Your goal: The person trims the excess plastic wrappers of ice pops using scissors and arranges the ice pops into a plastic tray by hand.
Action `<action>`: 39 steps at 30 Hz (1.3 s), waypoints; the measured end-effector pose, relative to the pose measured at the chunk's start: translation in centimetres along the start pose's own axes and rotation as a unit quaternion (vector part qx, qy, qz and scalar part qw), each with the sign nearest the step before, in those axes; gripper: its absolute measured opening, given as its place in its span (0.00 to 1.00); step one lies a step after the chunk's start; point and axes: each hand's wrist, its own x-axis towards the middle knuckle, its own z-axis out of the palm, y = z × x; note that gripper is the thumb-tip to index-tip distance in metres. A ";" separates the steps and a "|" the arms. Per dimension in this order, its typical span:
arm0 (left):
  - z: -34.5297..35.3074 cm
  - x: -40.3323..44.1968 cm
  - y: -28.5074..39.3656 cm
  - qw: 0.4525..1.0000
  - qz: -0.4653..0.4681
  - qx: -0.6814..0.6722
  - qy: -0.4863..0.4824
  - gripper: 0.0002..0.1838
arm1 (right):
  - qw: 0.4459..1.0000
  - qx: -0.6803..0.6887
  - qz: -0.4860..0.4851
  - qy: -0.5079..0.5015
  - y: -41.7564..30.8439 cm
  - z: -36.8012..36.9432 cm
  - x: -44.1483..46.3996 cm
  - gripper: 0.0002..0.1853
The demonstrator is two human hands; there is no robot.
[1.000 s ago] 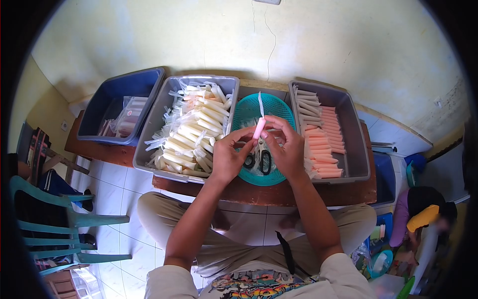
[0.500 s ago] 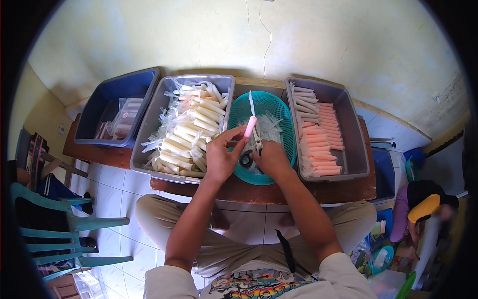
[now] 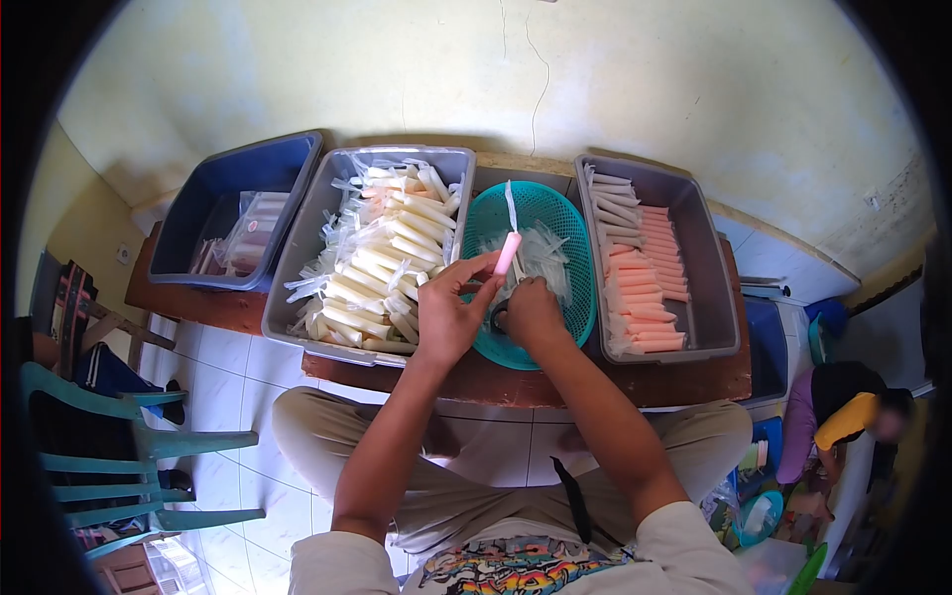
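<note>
My left hand (image 3: 454, 309) pinches a pink ice pop (image 3: 508, 254), a filled plastic tube whose twisted clear tail points up and away from me. Close beside it, my right hand (image 3: 535, 315) is closed around scissors (image 3: 499, 317), which are partly hidden behind the fingers and the ice pop. Both hands are above a green mesh basket (image 3: 589, 297) containing clear plastic scraps (image 3: 545, 260). To the left, a grey tub (image 3: 286, 297) is heaped with cream-coloured ice pops (image 3: 367, 288) with loose plastic tails. The grey tub (image 3: 716, 288) on the right holds rows of pink ice pops (image 3: 640, 312).
A blue tub (image 3: 178, 248) with packed bags stands at the far left of the wooden bench (image 3: 446, 382). A green plastic chair (image 3: 139, 466) is at lower left. Another person (image 3: 843, 421) bends over at the right, near basins. A cracked wall rises behind.
The scissors' blades stood clearly visible and spread beside the ice pop; now my right hand has turned and covers more of them. My left hand keeps its hold on the ice pop.
</note>
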 end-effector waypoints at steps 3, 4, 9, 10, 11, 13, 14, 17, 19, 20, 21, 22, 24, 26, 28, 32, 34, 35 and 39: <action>0.0 0.0 0.0 1.000 0.003 0.004 -0.005 0.20 | 1.000 -0.001 -0.012 -0.004 0.1 -0.6 -0.2 0.33; 0.0 0.0 0.0 1.000 0.010 0.008 -0.007 0.20 | 1.000 0.000 -0.013 -0.003 0.1 -0.8 -0.3 0.33; 0.2 0.0 -0.3 1.000 0.003 0.006 -0.005 0.20 | 0.998 0.038 -0.058 0.002 0.8 -2.2 -1.1 0.33; 0.2 0.0 -0.3 1.000 0.004 0.005 -0.005 0.20 | 0.998 0.038 -0.058 0.004 1.1 -2.1 -1.1 0.33; 0.2 0.0 -0.2 1.000 0.006 0.005 -0.006 0.20 | 0.996 0.051 -0.075 0.020 1.5 -2.0 -1.0 0.34; 0.1 0.2 0.1 1.000 0.013 0.015 -0.004 0.19 | 0.993 0.064 -0.091 0.040 2.2 -2.2 -1.4 0.35; 0.2 0.4 0.3 1.000 0.016 0.015 -0.005 0.19 | 0.988 0.081 -0.113 0.070 2.5 -2.3 -1.7 0.38; 0.0 1.0 1.2 0.999 0.042 0.018 -0.005 0.19 | 0.977 0.119 -0.145 0.103 2.3 -4.4 -3.1 0.43; -0.2 1.6 1.9 0.996 0.081 0.039 0.008 0.19 | 0.972 0.141 -0.154 0.105 1.7 -7.0 -4.9 0.45; -0.3 1.8 2.2 0.996 0.081 0.039 0.007 0.19 | 0.971 0.157 -0.157 0.095 1.4 -8.4 -5.9 0.47; -0.4 2.1 2.4 0.995 0.087 0.051 0.014 0.19 | 0.968 0.172 -0.159 0.085 1.2 -9.5 -6.6 0.48; -0.5 2.3 2.5 0.993 0.093 0.063 0.023 0.19 | 0.969 0.172 -0.158 0.086 1.5 -10.1 -7.0 0.48; -0.7 2.8 2.3 0.993 0.100 0.058 0.031 0.19 | 0.965 0.197 -0.164 0.060 2.2 -11.2 -7.8 0.52; -1.0 3.0 2.4 0.987 0.113 0.103 0.049 0.20 | 0.965 0.189 -0.170 0.056 2.5 -12.4 -8.9 0.55; -1.2 3.0 2.1 0.984 0.123 0.118 0.055 0.20 | 0.965 0.184 -0.177 0.053 2.7 -13.4 -9.9 0.57; -2.1 3.0 2.0 0.978 0.118 0.152 0.078 0.20 | 0.952 0.232 -0.200 0.007 3.8 -14.1 -11.6 0.60; -2.5 3.0 1.7 0.977 0.109 0.165 0.081 0.20 | 0.946 0.242 -0.215 -0.002 3.9 -14.3 -12.1 0.61; -2.5 2.9 1.4 0.971 0.124 0.186 0.086 0.20 | 0.943 0.249 -0.221 -0.019 3.8 -14.6 -12.4 0.60; -2.0 2.3 1.2 0.954 0.168 0.237 0.079 0.19 | 0.944 0.223 -0.242 -0.010 3.8 -13.8 -12.1 0.58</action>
